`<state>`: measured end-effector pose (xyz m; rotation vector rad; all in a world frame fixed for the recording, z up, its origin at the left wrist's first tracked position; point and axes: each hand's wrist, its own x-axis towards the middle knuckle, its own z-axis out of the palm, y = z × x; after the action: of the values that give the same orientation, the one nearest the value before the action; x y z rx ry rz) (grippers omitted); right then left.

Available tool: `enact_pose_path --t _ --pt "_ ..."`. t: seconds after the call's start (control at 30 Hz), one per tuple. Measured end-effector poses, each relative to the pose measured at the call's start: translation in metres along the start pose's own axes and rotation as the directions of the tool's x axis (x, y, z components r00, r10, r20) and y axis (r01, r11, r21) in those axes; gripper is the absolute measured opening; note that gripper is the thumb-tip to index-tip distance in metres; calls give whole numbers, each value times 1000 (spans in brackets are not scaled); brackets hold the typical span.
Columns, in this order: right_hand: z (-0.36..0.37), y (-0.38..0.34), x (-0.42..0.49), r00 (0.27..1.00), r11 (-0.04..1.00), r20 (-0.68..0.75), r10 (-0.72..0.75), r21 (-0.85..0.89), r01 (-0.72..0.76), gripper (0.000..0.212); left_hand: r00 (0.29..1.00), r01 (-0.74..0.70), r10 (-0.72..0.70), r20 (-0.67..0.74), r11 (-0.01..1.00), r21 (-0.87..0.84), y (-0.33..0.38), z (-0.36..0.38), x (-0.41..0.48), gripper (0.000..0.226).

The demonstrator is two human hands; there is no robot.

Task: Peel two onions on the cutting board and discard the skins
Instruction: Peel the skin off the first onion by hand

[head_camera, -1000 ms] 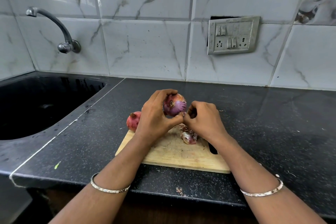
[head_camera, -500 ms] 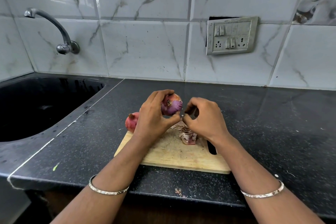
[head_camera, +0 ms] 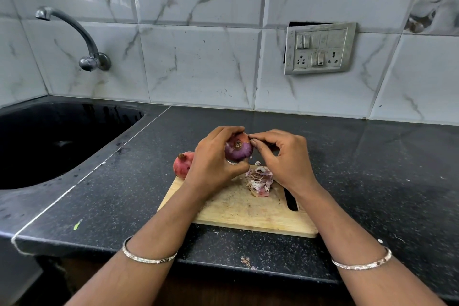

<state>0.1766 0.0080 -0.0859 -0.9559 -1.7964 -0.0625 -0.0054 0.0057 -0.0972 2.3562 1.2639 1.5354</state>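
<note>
The left hand (head_camera: pixel 213 159) is closed around a purple onion (head_camera: pixel 238 150), holding it in the air above the far edge of the cutting board (head_camera: pixel 238 208), root end turned toward the camera. The right hand (head_camera: pixel 285 156) is pinched narrow, thumb and fingertips (head_camera: pixel 252 140) meeting at the onion's upper right shoulder, where a patch of brownish dry skin remains. A second ago that hand was lower, working at the onion's right side beside the left thumb; it has since climbed to the top edge, and the onion has been turned a little in the left hand. Whether a strip of skin is actually caught between the fingers cannot be told; the pinch hides it.

Most of the visible face of the onion is now smooth and purple, which suggests the first onion is close to bare, with only the shoulder patch and perhaps the hidden back left to strip. A pile of skins (head_camera: pixel 259 181) lies on the board just under the right hand. The second onion (head_camera: pixel 182 165), reddish and apparently unpeeled, sits at the board's far left corner, partly behind the left wrist. A dark knife handle (head_camera: pixel 290 200) shows at the board's right side. The task seems less than half done: one more onion, then the skins to throw away.
</note>
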Motion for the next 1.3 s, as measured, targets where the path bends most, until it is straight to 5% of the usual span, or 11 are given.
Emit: enact_pose_path --t 1.0,1.3 --pt "5 -1 -5 997 983 19 -81 -165 83 3 999 14 -14 30 1000 17 0 -1 0 69" --pt "3 0 -3 984 982 23 177 58 -178 8 1000 16 -16 4 1000 8 0 0 1 68"
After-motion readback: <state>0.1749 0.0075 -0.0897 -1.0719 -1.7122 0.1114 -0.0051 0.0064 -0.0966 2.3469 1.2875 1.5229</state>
